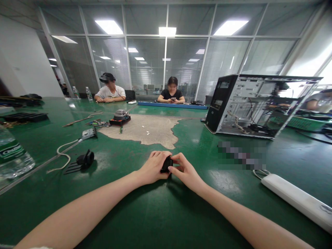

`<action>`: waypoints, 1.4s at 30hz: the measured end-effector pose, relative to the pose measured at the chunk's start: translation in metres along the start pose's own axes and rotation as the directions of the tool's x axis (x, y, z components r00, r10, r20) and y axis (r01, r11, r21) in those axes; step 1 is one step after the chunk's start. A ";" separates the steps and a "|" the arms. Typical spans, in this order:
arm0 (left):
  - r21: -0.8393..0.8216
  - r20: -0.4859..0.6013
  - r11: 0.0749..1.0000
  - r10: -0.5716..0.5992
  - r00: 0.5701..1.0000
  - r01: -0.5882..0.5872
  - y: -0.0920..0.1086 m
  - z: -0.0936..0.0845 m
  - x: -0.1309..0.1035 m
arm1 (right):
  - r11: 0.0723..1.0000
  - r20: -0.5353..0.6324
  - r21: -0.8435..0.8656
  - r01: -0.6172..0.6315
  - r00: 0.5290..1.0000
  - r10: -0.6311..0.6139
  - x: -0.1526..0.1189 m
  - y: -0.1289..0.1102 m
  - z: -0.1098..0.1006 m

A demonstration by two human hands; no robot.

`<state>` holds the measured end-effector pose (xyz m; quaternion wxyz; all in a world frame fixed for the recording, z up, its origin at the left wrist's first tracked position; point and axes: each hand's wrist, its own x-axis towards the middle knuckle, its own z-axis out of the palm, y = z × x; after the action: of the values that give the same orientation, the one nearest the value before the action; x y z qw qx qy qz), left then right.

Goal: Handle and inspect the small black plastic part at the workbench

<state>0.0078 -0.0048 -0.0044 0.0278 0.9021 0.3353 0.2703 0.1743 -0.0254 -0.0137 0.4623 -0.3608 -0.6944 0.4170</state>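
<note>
gripping a small black part in the curled left hand and pinching its side with the right hand, near a tan patch beyond the fingertips.

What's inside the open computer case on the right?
Pale cables and a black component show inside the computer case; its black front panel covers whatever is directly behind it.

The flat, glossy tabletop is done in a pretty deep green, broken up by a ragged beige patch. Just plain black is seen on the small blocky object. The boxy metal computer case is finished in black and silver-grey, and the long plastic power strip is coloured white.
</note>
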 end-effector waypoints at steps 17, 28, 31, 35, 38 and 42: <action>-0.006 -0.001 1.000 0.002 1.000 -0.002 0.000 0.000 0.000 | 0.998 -0.012 -0.064 0.024 1.000 -0.025 -0.001 -0.001 0.001; -0.001 -0.002 1.000 -0.001 1.000 0.001 -0.001 0.001 0.000 | 0.996 -0.007 -0.027 -0.081 0.997 0.081 0.000 -0.002 -0.001; 0.000 0.003 1.000 -0.004 1.000 0.004 0.000 0.000 0.000 | 0.999 0.012 -0.022 -0.026 1.000 0.027 -0.001 -0.003 0.000; -0.009 -0.006 1.000 -0.011 1.000 0.011 0.001 -0.001 0.000 | 0.995 -0.039 -0.092 0.043 0.998 -0.047 -0.002 -0.003 0.000; -0.013 -0.007 1.000 -0.022 1.000 0.022 0.002 -0.002 0.000 | 0.999 -0.043 -0.049 0.007 0.999 -0.009 0.001 -0.002 0.000; -0.008 -0.003 1.000 -0.024 1.000 0.024 0.002 -0.002 0.000 | 0.996 -0.010 -0.008 -0.086 0.996 0.086 0.003 -0.001 -0.001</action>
<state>0.0079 -0.0061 -0.0020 0.0342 0.8975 0.3449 0.2727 0.1741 -0.0233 -0.0115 0.4457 -0.3943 -0.6778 0.4318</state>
